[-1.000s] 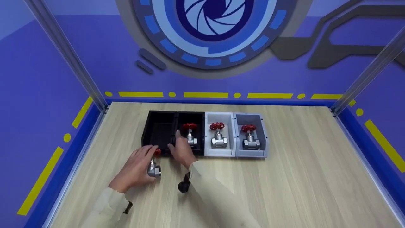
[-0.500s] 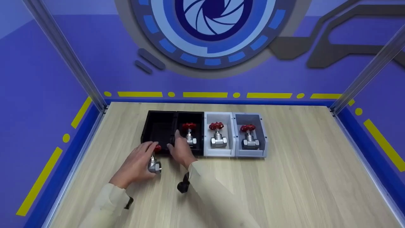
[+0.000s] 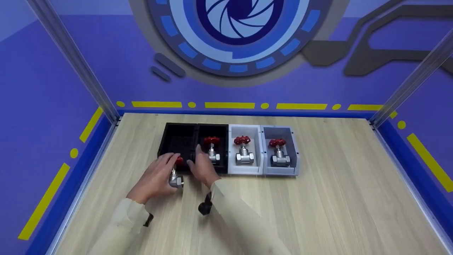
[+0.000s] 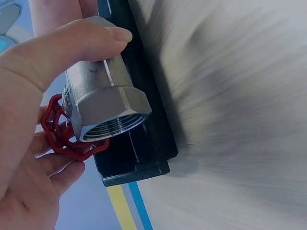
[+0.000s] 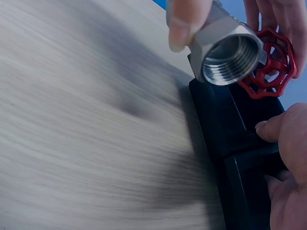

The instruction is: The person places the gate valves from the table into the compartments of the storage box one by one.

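My left hand (image 3: 152,179) holds a metal valve (image 3: 176,181) with a red handwheel, just in front of the left black bin (image 3: 179,141). The left wrist view shows the thumb across the valve's body (image 4: 103,103), its threaded opening facing the camera, and fingers behind the red handwheel (image 4: 62,129). At the adjoining walls of the two black bins, my right hand (image 3: 205,168) pinches the edge; in the right wrist view its thumb (image 5: 271,128) lies over the left bin. Another valve (image 3: 214,157) sits in the second black bin (image 3: 213,125), partly hidden by that hand.
To the right, a white bin (image 3: 246,170) and a grey bin (image 3: 281,171) join the row, each with a red-wheeled valve inside. The wooden table (image 3: 336,198) spreads in front, bounded by blue-purple panels at the back and sides.
My left hand has carried the valve slightly forward and right, up to the front of the left black bin. The right hand keeps its place on the bins.
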{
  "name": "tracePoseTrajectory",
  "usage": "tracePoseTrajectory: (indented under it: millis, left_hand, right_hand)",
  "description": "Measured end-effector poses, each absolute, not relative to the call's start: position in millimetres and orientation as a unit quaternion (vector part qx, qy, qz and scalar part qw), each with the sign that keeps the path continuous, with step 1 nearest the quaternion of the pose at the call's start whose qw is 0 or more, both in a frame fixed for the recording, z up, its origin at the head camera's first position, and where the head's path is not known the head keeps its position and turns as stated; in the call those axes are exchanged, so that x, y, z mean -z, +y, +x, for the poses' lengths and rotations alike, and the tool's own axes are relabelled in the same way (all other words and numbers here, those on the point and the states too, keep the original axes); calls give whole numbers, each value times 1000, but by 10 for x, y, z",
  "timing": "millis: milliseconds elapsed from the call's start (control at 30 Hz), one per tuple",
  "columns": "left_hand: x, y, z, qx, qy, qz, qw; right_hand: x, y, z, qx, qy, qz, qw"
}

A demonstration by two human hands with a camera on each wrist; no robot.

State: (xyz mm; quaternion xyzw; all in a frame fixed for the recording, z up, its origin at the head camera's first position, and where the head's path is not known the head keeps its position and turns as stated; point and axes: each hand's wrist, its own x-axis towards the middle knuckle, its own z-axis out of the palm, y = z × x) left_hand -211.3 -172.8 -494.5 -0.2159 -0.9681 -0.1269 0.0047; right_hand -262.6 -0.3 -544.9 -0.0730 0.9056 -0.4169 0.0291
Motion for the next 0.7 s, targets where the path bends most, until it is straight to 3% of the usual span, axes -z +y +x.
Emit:
tracePoseTrajectory:
  millis: [700]
  left_hand:
    - [4883, -1702, -2302, 132, -969, -207, -11]
  right_hand:
    - [5440, 4, -2627, 417, 905, -83, 15]
